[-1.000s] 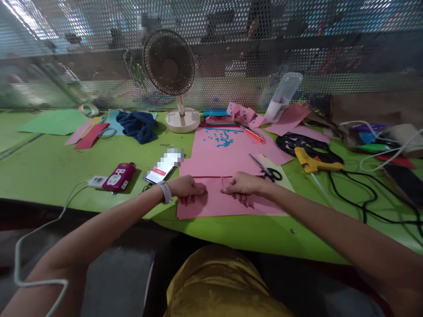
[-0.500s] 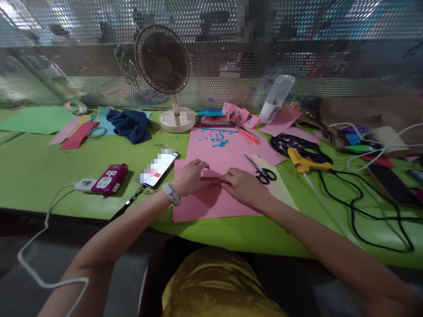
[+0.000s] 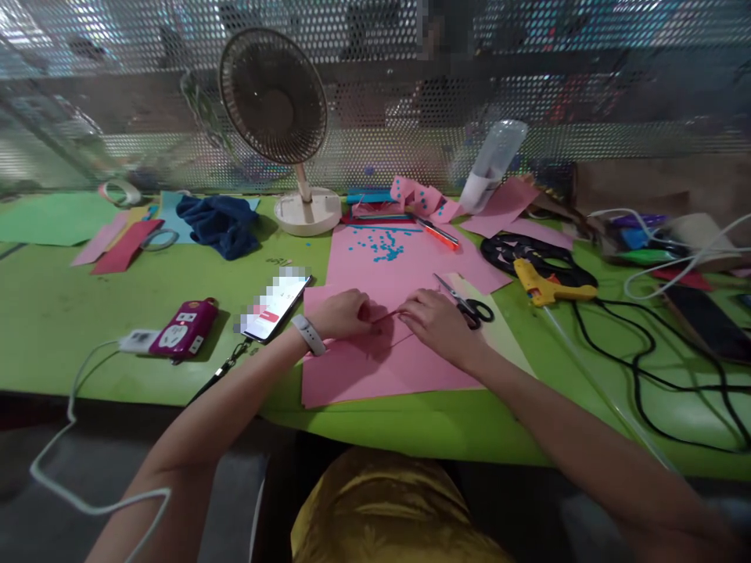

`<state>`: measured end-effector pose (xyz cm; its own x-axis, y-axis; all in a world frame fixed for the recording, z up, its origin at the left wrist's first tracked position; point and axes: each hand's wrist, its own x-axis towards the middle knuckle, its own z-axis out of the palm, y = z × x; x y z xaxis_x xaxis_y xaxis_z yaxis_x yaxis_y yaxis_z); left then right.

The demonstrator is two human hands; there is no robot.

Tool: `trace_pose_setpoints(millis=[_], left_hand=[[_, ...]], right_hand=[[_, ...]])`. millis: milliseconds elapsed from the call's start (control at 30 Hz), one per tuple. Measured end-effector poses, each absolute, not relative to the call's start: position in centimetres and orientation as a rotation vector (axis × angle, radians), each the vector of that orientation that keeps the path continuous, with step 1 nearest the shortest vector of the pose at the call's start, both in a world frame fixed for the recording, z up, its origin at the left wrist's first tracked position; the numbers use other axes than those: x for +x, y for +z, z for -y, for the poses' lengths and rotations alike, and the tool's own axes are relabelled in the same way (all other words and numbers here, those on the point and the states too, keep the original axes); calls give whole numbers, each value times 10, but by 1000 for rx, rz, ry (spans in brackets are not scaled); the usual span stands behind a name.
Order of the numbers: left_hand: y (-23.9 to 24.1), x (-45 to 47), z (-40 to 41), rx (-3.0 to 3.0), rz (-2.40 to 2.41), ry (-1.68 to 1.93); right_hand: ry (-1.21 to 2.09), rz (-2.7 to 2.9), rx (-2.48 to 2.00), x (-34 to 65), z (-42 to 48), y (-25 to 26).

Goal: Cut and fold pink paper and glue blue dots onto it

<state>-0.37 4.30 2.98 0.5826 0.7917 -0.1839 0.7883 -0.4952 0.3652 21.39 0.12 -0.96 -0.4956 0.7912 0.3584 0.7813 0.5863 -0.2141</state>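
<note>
My left hand (image 3: 343, 313), with a white wristband, and my right hand (image 3: 434, 319) meet over a pink paper sheet (image 3: 375, 367) at the near edge of the green table (image 3: 88, 289). Each hand pinches an end of a small pink paper strip (image 3: 388, 316) held just above the sheet. A larger pink sheet (image 3: 399, 266) strewn with blue paper bits lies just beyond. Black-handled scissors (image 3: 469, 303) rest right beside my right hand.
A phone (image 3: 273, 303) and a magenta power adapter (image 3: 181, 328) with a white cable lie to the left. A table fan (image 3: 275, 102), blue cloth (image 3: 220, 223), yellow glue gun (image 3: 548, 285), black cables (image 3: 645, 352) and coloured paper scraps fill the back and right.
Both hands moved from pressing flat on the near pink sheet to a spot farther from me, and lifted a small pink strip between them. The view shifted slightly right.
</note>
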Motion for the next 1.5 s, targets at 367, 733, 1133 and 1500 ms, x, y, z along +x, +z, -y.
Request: trace_pose_setpoints(millis=[367,733,1133,1500], left_hand=[[26,-2,-44,2177,-1338,75],[25,-9,-35,2026,-1325,325],[21,-22,-41,1819,-1331,380],[13,-15,-44,1555,-1188,521]], right_hand=[[164,2337,-1297,216,5,-2],[474,2272,-1554,220,9,6],[737,2112,-1625,218,-4,1],[785,2061,-1599,222,-2,9]])
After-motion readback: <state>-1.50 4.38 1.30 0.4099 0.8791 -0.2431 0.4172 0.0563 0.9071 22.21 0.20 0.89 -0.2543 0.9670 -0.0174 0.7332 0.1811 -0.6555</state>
